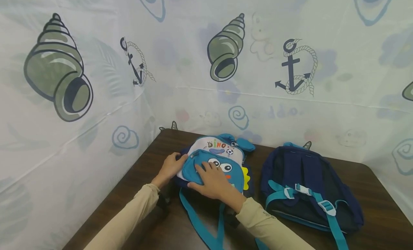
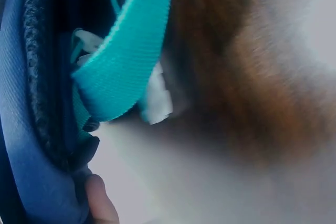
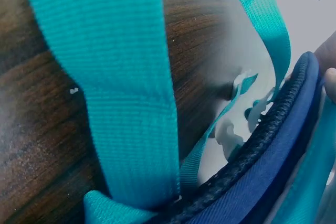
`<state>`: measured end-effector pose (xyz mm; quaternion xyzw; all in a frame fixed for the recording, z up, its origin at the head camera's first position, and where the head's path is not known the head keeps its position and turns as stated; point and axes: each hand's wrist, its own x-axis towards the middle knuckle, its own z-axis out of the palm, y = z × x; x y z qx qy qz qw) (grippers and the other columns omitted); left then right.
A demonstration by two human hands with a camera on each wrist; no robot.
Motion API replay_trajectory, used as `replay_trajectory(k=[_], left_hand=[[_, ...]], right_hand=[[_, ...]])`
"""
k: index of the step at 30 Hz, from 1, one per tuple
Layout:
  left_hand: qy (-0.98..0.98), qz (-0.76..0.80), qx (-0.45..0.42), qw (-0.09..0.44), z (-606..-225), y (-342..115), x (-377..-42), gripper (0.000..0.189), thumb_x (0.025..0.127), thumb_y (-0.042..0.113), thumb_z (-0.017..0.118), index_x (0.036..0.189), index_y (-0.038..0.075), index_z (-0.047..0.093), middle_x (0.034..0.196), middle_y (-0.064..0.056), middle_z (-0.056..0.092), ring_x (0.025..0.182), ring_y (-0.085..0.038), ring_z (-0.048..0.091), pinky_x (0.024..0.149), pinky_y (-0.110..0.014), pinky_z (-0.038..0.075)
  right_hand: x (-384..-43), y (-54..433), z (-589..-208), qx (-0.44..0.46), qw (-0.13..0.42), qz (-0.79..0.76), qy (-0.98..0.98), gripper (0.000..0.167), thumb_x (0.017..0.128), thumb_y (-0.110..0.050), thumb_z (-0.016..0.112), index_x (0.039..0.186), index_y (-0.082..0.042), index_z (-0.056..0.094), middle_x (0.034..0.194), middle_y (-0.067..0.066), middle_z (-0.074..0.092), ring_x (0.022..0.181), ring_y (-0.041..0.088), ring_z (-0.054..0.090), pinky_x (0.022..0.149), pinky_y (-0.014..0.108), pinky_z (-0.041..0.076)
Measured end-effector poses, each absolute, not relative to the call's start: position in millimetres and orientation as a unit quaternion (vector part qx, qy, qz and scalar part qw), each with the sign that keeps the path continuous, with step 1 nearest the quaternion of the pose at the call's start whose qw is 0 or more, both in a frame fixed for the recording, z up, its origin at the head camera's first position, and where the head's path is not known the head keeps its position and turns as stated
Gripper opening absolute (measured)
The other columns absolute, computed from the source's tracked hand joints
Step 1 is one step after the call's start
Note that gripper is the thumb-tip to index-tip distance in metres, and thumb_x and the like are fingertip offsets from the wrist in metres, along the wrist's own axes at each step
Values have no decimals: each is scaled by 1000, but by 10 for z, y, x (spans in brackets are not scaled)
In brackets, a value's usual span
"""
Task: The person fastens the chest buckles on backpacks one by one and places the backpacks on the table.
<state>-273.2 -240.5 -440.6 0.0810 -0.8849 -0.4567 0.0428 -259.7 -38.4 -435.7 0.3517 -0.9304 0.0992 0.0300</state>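
A small children's backpack (image 1: 206,155) lies front up on the table, with a white top panel reading "DINO" and a blue front pocket with cartoon eyes. My left hand (image 1: 170,168) grips its left edge; a fingertip (image 2: 101,203) shows beside the navy side in the left wrist view. With fingers spread, my right hand (image 1: 213,180) rests on the front pocket and covers part of the printed face. Teal straps (image 1: 198,221) trail from the bag toward me. In the right wrist view a wide teal strap (image 3: 126,98) crosses in front of the wood.
To the right, a second navy backpack (image 1: 309,185) lies with its back panel and shoulder straps up, white buckles (image 1: 303,189) on its teal straps. The dark wooden table (image 1: 129,192) meets printed cloth walls (image 1: 193,63) behind and at the left.
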Motion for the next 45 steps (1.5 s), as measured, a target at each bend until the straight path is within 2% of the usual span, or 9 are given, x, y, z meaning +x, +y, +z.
replay_trajectory(k=[8,13,18,26,37,45], left_hand=[[-911,-400,55,84,-4054,-2319,-2797,65,101,41,47,143,-10,43,142,-35,44,128,-48,50,106,-61,42],[-920,-376,48,102,-3805,-2252,-2843,59,101,37,47,142,-5,47,139,-31,46,126,-46,51,105,-60,43],[-922,-365,27,123,-3496,-2139,-2866,53,99,30,47,141,-2,51,141,-28,48,130,-44,48,108,-59,40],[-925,-341,-30,164,-3057,-1874,-2913,49,98,27,47,138,1,55,139,-25,52,129,-40,48,108,-57,39],[-926,-317,-71,192,-2851,-1576,-2914,48,97,27,49,138,3,56,135,-24,54,122,-37,53,105,-52,44],[-928,-312,-82,186,-2786,-1472,-2899,49,96,27,49,139,3,55,134,-24,53,118,-38,55,101,-51,47]], right_hand=[[-2625,-339,-4294,335,48,172,-925,78,94,-69,44,154,-20,37,156,11,42,141,35,42,112,57,38],[-2626,-307,-4226,326,60,231,-915,78,95,-67,45,155,-19,35,156,12,41,140,35,43,111,57,40],[-2621,-272,-4143,313,79,293,-900,77,96,-64,47,155,-17,35,156,11,41,142,33,42,112,58,38],[-2642,-195,-4022,277,105,397,-869,74,97,-60,49,156,-20,32,158,8,38,144,31,39,114,57,36],[-2659,-52,-3987,260,104,463,-841,71,98,-57,49,157,-25,26,162,2,30,143,28,38,114,59,35],[-2664,18,-3993,260,103,475,-835,72,99,-56,50,158,-23,25,162,4,29,143,31,39,113,60,36]])
